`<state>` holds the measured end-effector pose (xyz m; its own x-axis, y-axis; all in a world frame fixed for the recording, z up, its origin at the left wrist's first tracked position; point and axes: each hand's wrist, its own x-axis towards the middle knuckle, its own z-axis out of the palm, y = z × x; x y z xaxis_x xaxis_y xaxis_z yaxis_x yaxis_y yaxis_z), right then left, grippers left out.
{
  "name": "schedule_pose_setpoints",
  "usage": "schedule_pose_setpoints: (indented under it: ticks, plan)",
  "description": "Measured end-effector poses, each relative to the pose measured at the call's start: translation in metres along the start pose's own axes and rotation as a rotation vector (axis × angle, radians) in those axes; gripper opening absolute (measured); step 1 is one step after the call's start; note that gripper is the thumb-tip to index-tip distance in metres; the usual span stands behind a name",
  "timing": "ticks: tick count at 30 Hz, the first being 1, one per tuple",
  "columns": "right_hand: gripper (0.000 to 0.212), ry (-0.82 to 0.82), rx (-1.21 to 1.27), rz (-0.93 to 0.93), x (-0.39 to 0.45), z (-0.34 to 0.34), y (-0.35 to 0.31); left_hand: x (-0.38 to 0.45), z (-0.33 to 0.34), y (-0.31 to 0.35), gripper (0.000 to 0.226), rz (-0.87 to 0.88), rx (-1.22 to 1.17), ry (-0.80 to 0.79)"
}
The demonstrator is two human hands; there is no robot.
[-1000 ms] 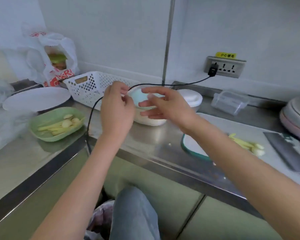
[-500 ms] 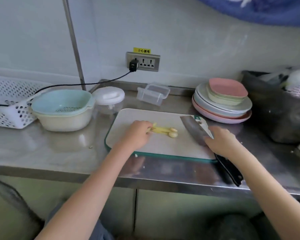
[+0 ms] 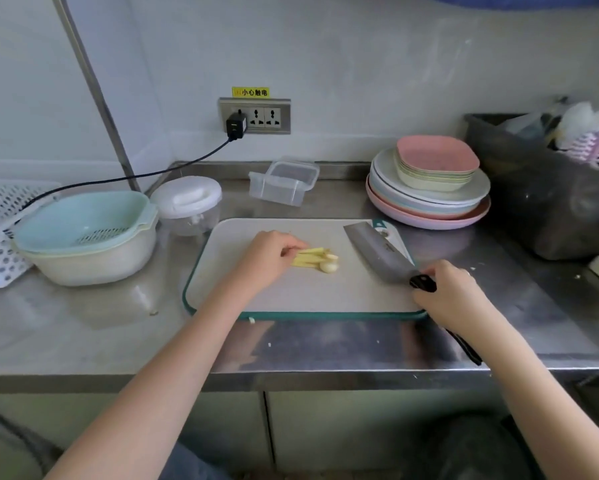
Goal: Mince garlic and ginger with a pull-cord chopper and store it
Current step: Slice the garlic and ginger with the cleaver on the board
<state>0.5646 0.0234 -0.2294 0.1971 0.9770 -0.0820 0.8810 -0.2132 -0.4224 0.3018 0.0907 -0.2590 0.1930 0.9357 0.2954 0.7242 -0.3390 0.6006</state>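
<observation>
Soft, even daylight fills the scene, fairly bright and casting only faint shadows. The steel bench shows dull, smeared reflections near its front edge. Wide-angle distortion bows the edges, and the whole view looks slightly soft.

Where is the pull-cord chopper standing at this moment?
In the head view, the pull-cord chopper stands on the steel counter, left of centre, between the blue colander bowl and the cutting board.

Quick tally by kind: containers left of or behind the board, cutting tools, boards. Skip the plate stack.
Containers: 4, namely white basket, colander bowl, pull-cord chopper, clear lidded box
Cutting tools: 1, cleaver, handle gripped by right hand
Boards: 1, cutting board
Total: 6
</observation>
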Motion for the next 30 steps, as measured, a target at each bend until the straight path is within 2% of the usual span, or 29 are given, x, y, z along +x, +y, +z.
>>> schedule_pose_setpoints:
  ticks: [2, 6, 8, 12, 19, 25, 28, 30]
  plan:
    - [0.032, 0.035, 0.011, -0.011, 0.001, -0.002, 0.001, 0.001, 0.002, 0.006, 0.036, -0.008, -0.018, 0.007]
    - [0.028, 0.089, 0.048, -0.035, -0.002, -0.006, -0.004, 0.01, 0.012, 0.023, 0.049, 0.056, -0.018, -0.178]
    - [0.031, 0.107, 0.088, -0.041, -0.005, -0.005, -0.005, 0.014, 0.019, 0.026, 0.047, 0.082, 0.031, -0.208]
    - [0.035, 0.148, 0.187, -0.051, -0.01, -0.008, -0.003, 0.017, 0.021, 0.031, 0.033, 0.127, 0.027, -0.101]
    - [0.04, 0.152, 0.337, -0.05, -0.014, -0.016, 0.001, 0.008, 0.032, 0.042, 0.025, 0.199, 0.196, -0.062]
    - [0.043, 0.184, 0.371, -0.048, -0.014, -0.017, 0.007, 0.022, 0.041, 0.059, 0.015, 0.131, -0.066, 0.06]
    - [0.039, 0.163, 0.355, -0.026, -0.011, -0.019, 0.008, 0.029, 0.055, 0.069, 0.024, 0.145, -0.021, -0.089]
    - [0.026, 0.122, 0.305, -0.058, -0.011, -0.021, 0.01, 0.027, 0.053, 0.068, 0.031, 0.142, -0.049, -0.152]
